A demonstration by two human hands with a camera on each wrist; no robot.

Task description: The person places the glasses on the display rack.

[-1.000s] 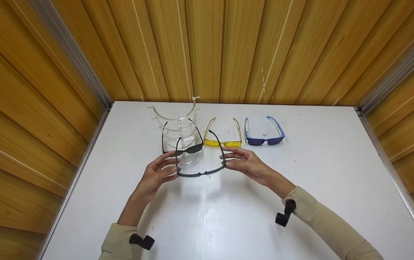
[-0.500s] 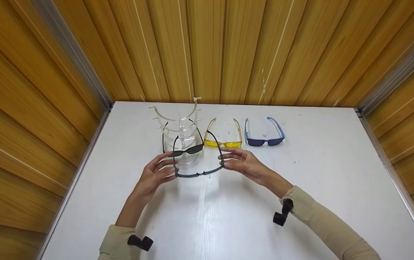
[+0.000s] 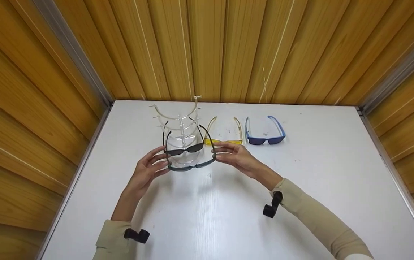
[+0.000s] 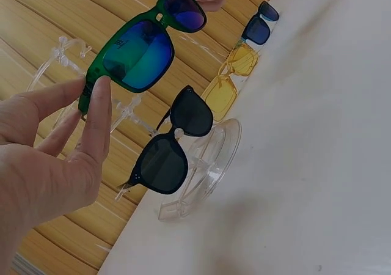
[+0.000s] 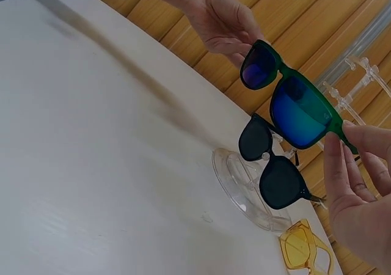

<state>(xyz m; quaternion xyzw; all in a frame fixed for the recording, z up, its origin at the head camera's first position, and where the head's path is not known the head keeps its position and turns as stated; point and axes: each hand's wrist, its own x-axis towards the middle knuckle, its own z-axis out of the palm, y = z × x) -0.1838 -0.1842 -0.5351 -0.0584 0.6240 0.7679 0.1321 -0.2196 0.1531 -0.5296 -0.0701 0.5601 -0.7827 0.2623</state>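
Note:
Green-framed sunglasses (image 4: 131, 55) with blue-green mirrored lenses are held up between both hands, temples spread and pointing away. My left hand (image 3: 145, 171) pinches them at the left hinge end between thumb and fingers. At the opposite hinge my right hand (image 3: 241, 160) pinches the frame the same way. Just beyond them stands a clear display stand (image 3: 181, 128) with several curved arms. Black sunglasses (image 4: 164, 164) sit on a low arm of this stand, above its round clear base (image 5: 235, 192). In the head view the green pair hangs in front of and above the black pair.
Yellow glasses (image 3: 225, 142) rest on the white table (image 3: 301, 202) right of the stand, temples unfolded toward the back. Farther right lie blue sunglasses (image 3: 266, 140). Wood-patterned walls (image 3: 207, 50) enclose the table at the back and sides.
Both hands have moved left and slightly away from the person with the green sunglasses, which now line up in front of the stand. The black, yellow and blue pairs stay put.

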